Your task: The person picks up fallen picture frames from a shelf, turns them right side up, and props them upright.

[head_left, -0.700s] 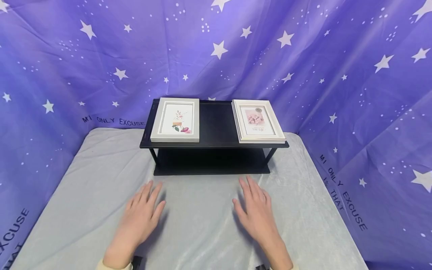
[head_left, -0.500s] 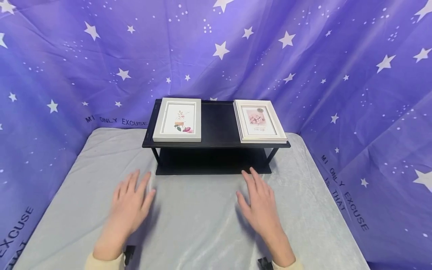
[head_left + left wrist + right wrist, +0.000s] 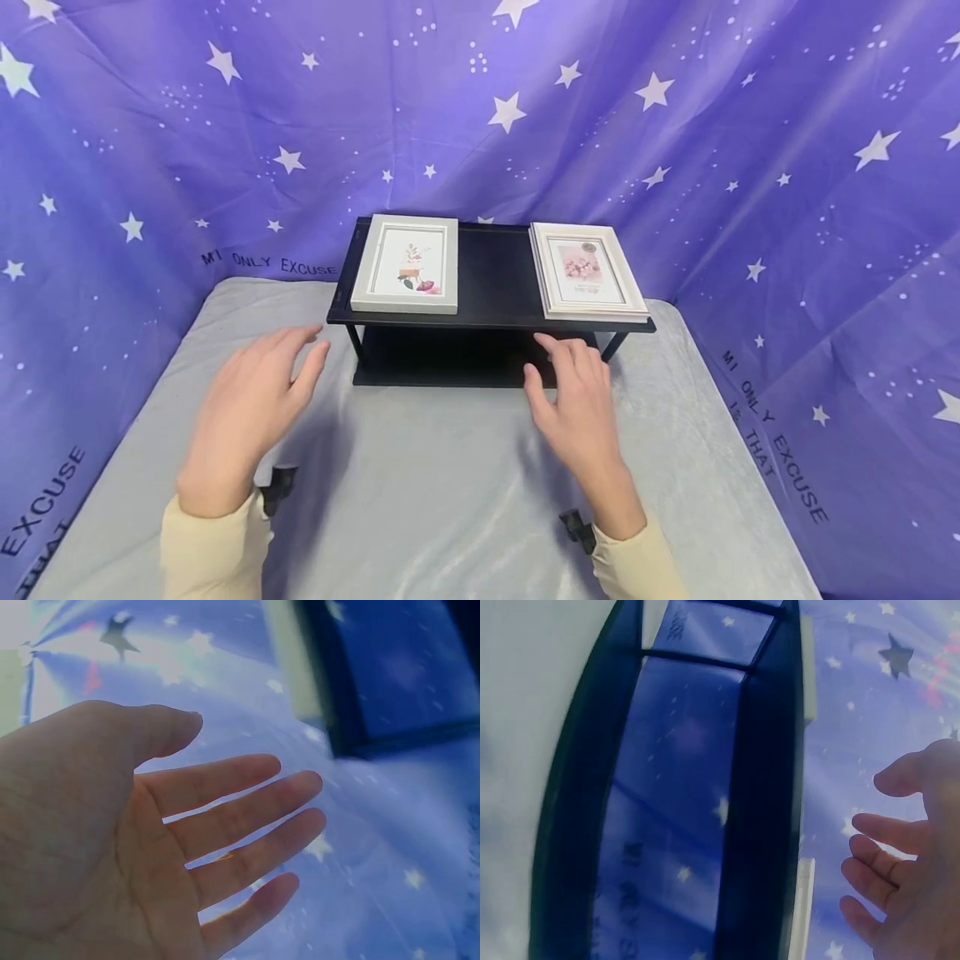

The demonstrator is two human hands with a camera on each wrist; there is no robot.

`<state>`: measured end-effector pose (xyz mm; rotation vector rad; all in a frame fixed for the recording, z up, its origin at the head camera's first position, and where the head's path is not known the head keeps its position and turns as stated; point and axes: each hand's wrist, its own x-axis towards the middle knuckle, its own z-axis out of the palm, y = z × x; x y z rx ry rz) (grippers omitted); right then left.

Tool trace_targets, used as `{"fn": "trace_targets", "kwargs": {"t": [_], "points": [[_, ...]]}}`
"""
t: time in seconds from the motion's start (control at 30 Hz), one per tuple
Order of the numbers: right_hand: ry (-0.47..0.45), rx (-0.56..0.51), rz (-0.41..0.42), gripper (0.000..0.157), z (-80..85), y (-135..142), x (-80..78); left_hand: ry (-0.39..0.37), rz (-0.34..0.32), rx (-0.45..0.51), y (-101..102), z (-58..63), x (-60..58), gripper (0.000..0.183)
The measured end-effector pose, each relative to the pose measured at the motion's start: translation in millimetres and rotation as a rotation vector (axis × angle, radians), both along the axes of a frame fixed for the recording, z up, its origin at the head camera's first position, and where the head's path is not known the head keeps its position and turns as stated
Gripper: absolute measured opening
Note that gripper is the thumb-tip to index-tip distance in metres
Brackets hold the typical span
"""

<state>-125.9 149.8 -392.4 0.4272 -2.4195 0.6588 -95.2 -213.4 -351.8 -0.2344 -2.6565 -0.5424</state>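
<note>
In the head view, a black shelf [image 3: 495, 275] stands mid-frame on the worktop [image 3: 427, 492]. A grey frame [image 3: 408, 265] lies flat on its top at left, a white frame [image 3: 587, 273] at right. The left hand [image 3: 251, 400], left of centre, holds nothing, fingers extended and thumb apart, near the shelf's left corner. The right hand [image 3: 577, 408], lower right, is also unladen, fingers slightly bent, near the shelf's front.

Left grip [image 3: 251, 396] aloft, fingers [image 3: 247, 810] parted; right grip [image 3: 576, 407] aloft, fingers gently bent.
</note>
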Motion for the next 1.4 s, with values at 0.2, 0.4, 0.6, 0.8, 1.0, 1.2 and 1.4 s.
{"fn": "trace_targets", "kwargs": {"t": [0.2,0.4,0.6,0.8,1.0,1.2,1.4], "points": [[0.045,-0.024,0.048,0.039,11.2,-33,-23.0,0.010,-0.030,0.002,22,18.0,-17.2,0.036],[-0.010,0.029,0.017,0.041,15.9,-71,-60.2,-0.005,-0.095,0.030,28,10.6,-42.0,0.025],[-0.144,0.099,-0.080,0.051,15.1,-90,-83.4,-0.022,-0.119,0.147,24,-8.7,-72.5,0.025],[-0.220,0.111,-0.107,0.054,13.3,-97,-93.6,-0.041,-0.045,0.197,25,-19.8,-86.3,0.042],[-0.203,0.089,-0.100,0.050,15.7,-98,-98.4,-0.049,0.022,0.188,28,-18.4,-91.1,0.048],[-0.213,0.070,-0.069,0.047,15.3,-102,-102.4,-0.058,0.025,0.180,28,-20.3,-91.8,0.049],[-0.191,0.055,-0.060,0.043,13.7,-104,-104.5,-0.093,0.038,0.242,29,-19.2,-98.8,0.048]]}}
